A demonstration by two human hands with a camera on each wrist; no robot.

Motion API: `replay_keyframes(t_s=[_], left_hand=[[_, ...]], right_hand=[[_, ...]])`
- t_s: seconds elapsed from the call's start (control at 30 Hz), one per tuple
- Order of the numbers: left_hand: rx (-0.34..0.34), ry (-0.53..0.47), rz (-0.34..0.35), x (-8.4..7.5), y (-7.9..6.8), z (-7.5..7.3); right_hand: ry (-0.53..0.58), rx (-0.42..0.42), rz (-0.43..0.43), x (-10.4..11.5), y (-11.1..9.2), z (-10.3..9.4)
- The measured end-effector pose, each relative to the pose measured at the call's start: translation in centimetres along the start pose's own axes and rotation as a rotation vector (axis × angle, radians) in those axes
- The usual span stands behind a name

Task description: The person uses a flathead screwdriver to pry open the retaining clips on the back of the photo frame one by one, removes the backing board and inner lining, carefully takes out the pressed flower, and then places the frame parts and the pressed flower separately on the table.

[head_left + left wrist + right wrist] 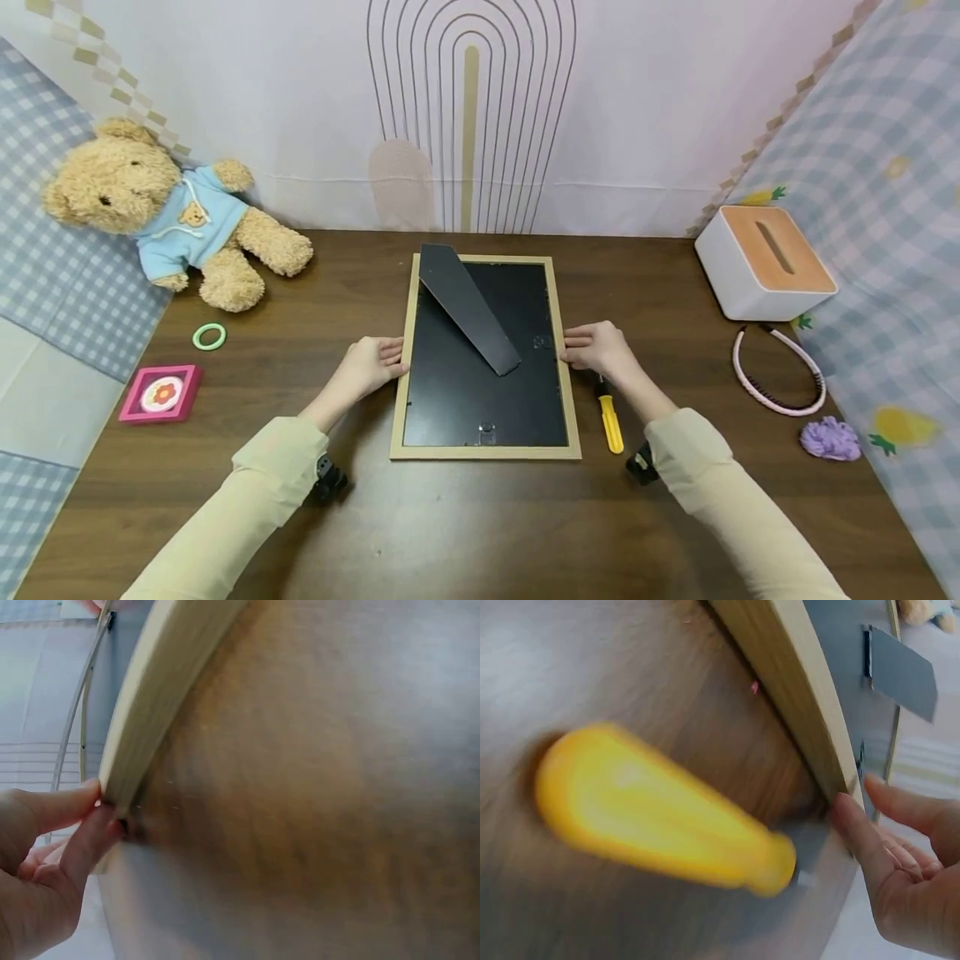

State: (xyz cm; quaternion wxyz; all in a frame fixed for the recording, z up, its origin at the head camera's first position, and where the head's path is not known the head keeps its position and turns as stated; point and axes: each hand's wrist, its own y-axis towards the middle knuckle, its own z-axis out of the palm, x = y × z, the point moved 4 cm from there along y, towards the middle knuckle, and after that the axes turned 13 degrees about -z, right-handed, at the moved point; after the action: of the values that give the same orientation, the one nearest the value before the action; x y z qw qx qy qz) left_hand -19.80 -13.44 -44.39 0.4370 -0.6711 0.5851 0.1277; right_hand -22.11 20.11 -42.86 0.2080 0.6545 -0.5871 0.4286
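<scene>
A picture frame (486, 452) with a light wooden border lies face down on the table, its black backing up. Its black stand leg (468, 310) slants across the backing. At the left border, my left hand (369, 367) holds the edge between thumb and fingers, seen closely in the left wrist view around the wooden side (154, 697). My right hand (597, 348) grips the opposite border; the right wrist view shows fingertips against the wooden side (799, 682) and the thumb by its upper edge. Beside that hand lies a screwdriver with a yellow handle (611, 423).
On the left are a teddy bear (183, 208), a green ring (209, 337) and a pink box (189, 392). To the right stand a tissue box (738, 275), a pink headband (787, 410) and a purple scrunchie (830, 439). Cloth hangs behind the table (480, 533).
</scene>
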Motion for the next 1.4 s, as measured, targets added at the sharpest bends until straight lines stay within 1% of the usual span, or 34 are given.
replay_keyframes(t_s=[0.1,0.17,0.23,0.3,0.4,0.47,0.5,0.57,0.67,0.8,0.93,1.03,1.1,1.2,1.33,1.4], left_hand=[[0.008,-0.073,0.006,0.6,0.0,0.0],[0.025,-0.143,0.009,1.0,0.0,0.1],[0.045,-0.198,0.007,1.4,0.0,0.1],[0.065,-0.238,0.010,1.5,0.1,0.2],[0.073,-0.257,0.007,1.6,0.1,0.2],[0.072,-0.262,0.012,1.6,0.0,0.1],[0.072,-0.263,0.013,1.6,0.0,0.1],[0.074,-0.271,0.010,1.7,-0.1,0.1],[0.079,-0.291,-0.001,1.8,-0.1,0.2],[0.080,-0.311,-0.002,1.9,-0.1,0.3],[0.082,-0.335,0.008,1.9,-0.2,0.4],[0.093,-0.324,0.025,2.0,-0.2,0.5],[0.111,-0.313,0.042,2.1,-0.3,0.6],[0.159,-0.293,0.087,2.3,-0.6,0.6],[0.256,-0.285,0.139,2.5,-1.1,0.4],[0.303,-0.292,0.157,2.5,-1.3,0.5]], right_hand=[[-0.005,-0.026,-0.016,-0.8,-1.0,-1.5],[-0.047,-0.034,-0.027,-1.2,-1.9,-2.5],[-0.123,-0.008,0.004,-1.8,-2.9,-3.2],[-0.204,0.077,0.064,-2.3,-3.8,-3.4],[-0.310,0.253,0.169,-3.0,-5.0,-2.9],[-0.347,0.340,0.189,-3.0,-5.3,-2.3],[-0.359,0.360,0.188,-3.0,-5.3,-2.1],[-0.370,0.357,0.154,-2.9,-5.2,-2.0],[-0.406,0.290,0.046,-2.8,-4.6,-2.2],[-0.439,0.132,-0.111,-3.1,-3.9,-3.1],[-0.388,-0.038,-0.218,-3.6,-3.7,-4.4],[-0.327,-0.159,-0.282,-3.6,-3.8,-5.4],[-0.300,-0.223,-0.316,-3.2,-3.9,-5.8],[-0.292,-0.287,-0.384,-2.0,-3.9,-5.8],[-0.344,-0.307,-0.493,0.2,-3.9,-5.2],[-0.370,-0.308,-0.529,1.3,-4.0,-5.0]])
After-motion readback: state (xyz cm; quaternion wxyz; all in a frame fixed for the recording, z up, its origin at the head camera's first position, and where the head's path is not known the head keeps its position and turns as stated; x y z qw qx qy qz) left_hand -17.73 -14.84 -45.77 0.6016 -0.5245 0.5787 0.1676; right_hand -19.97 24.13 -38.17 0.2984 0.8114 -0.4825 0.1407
